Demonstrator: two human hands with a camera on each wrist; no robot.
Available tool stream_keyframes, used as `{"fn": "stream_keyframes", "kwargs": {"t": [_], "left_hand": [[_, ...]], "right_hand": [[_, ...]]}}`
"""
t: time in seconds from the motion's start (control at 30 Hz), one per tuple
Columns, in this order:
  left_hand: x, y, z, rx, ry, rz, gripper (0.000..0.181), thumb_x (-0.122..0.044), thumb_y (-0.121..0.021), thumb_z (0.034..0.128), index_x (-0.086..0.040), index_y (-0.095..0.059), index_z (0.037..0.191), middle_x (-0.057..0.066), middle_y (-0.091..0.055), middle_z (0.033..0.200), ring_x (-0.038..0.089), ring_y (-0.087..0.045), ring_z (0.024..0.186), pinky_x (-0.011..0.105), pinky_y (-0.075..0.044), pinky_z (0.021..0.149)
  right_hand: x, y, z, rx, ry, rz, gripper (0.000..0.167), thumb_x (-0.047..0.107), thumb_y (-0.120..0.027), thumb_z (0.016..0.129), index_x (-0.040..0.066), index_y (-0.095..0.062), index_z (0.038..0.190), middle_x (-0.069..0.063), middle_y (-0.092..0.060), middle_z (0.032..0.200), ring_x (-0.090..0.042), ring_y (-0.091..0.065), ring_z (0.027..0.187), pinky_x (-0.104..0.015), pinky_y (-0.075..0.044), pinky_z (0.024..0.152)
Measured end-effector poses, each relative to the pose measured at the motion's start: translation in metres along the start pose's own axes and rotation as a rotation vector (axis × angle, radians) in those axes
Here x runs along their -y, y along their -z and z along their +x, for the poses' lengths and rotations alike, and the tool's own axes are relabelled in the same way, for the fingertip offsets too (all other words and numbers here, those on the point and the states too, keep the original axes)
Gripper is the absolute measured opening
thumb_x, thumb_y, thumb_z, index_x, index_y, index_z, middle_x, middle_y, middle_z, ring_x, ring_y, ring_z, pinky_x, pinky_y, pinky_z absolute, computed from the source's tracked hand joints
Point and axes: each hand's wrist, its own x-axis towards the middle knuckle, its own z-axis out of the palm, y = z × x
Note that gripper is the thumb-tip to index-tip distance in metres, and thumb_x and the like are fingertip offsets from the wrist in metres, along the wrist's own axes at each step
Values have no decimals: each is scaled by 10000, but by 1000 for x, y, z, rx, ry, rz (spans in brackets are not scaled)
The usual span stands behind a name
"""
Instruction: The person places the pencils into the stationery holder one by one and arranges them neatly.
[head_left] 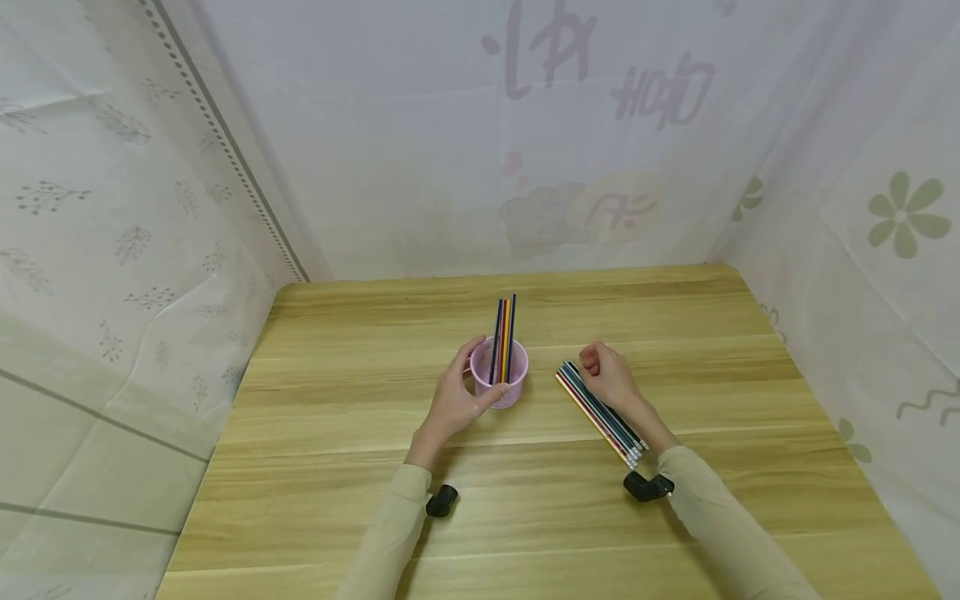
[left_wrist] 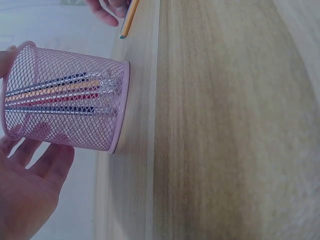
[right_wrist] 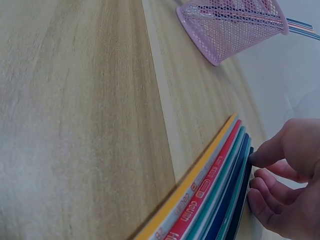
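My left hand [head_left: 455, 398] holds a pink mesh pen holder [left_wrist: 75, 62] by its side, thumb and fingers round it. Several pencils [head_left: 504, 333] stand in the holder, leaning together, their ends above the rim. To the right, a bundle of pencils [head_left: 600, 417] lies slantwise on the table, with yellow, red, green and dark blue ones. My right hand [head_left: 609, 377] is at the far end of this bundle. In the right wrist view, its bent thumb and fingertips [right_wrist: 259, 159] reach the outermost dark pencil [right_wrist: 242, 195], with a small gap between thumb and fingers.
The wood-grain table [head_left: 337, 500] spreads under both hands. Pale printed curtains [head_left: 420, 167] hang behind it and at both sides. A black wrist camera [head_left: 442, 501] sits by the left sleeve, another black camera [head_left: 648, 486] by the right sleeve, near the bundle's lower end.
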Motion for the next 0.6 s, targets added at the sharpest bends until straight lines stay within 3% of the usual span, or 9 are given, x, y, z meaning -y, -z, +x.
{"fn": "stream_keyframes", "kwargs": {"t": [0.1, 0.33, 0.6], "left_hand": [[-5, 0, -1, 3, 9, -3, 885, -131, -856, 809, -52, -372, 1545, 216, -490, 1505, 457, -531, 1319, 602, -477, 1077], [-41, 8, -7, 22, 6, -21, 831, -95, -828, 826, 14, -386, 1520, 281, -493, 1478, 496, -530, 1301, 617, -476, 1070], [-42, 7, -7, 17, -4, -16, 829, -103, -833, 825, -12, -395, 1523, 277, -502, 1470, 474, -543, 1297, 598, -489, 1064]], "right_hand": [[-2, 0, 1, 10, 10, -30, 199, -30, -645, 872, -62, -626, 1068, -178, -654, 918, -252, -632, 820, -296, -522, 731], [0, 0, 8, 10, 63, -171, 169, -31, -622, 855, -50, -642, 1021, -143, -633, 868, -274, -599, 804, -412, -515, 736], [6, 0, 16, 58, 101, -258, 165, -56, -597, 857, -57, -649, 1013, -140, -641, 848, -262, -580, 780, -432, -519, 713]]}}
